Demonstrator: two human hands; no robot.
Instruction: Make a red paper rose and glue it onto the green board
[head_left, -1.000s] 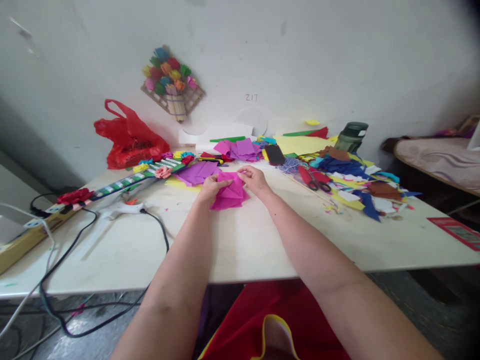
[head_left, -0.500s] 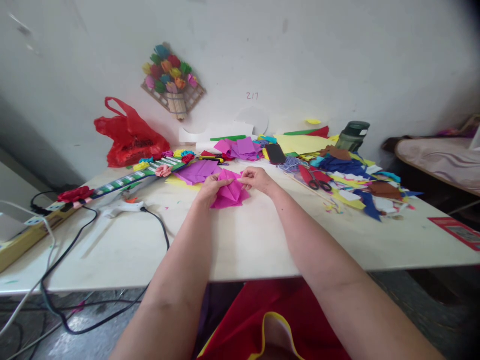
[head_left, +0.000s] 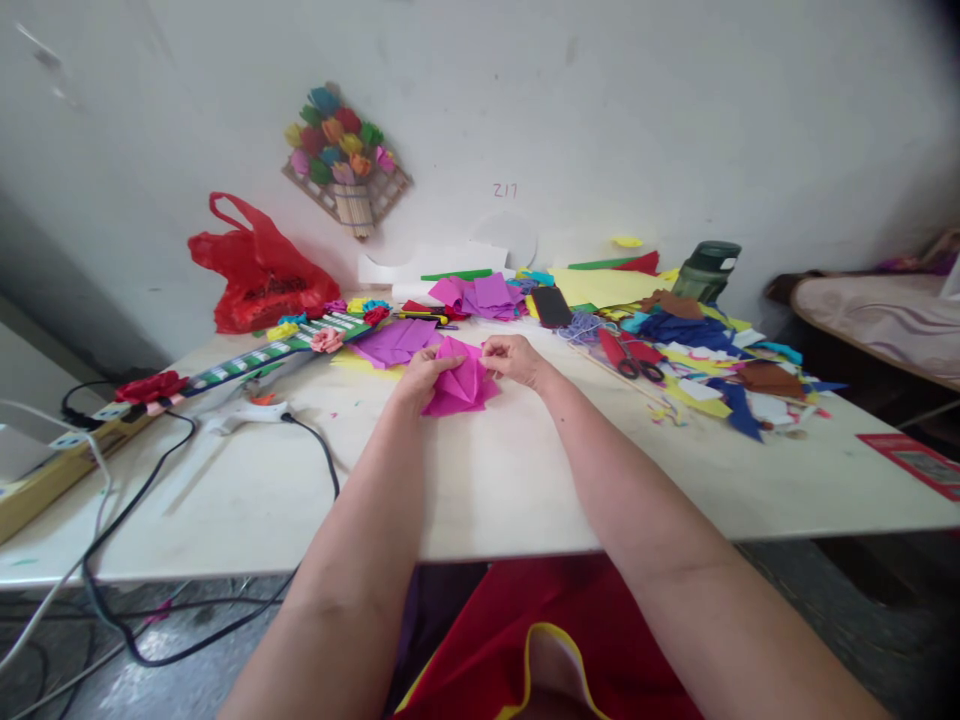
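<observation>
Both hands meet on a folded magenta paper [head_left: 461,385] lying on the table [head_left: 487,480]: the left hand [head_left: 424,375] presses its left edge with fingers together, the right hand [head_left: 514,358] pinches its upper right corner. Purple sheets [head_left: 394,342] lie just behind the paper, red scissors [head_left: 630,358] well to its right.

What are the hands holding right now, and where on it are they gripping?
Both hold the folded pink paper on the table: the left hand at its left edge, the right hand pinching its upper right corner.
</observation>
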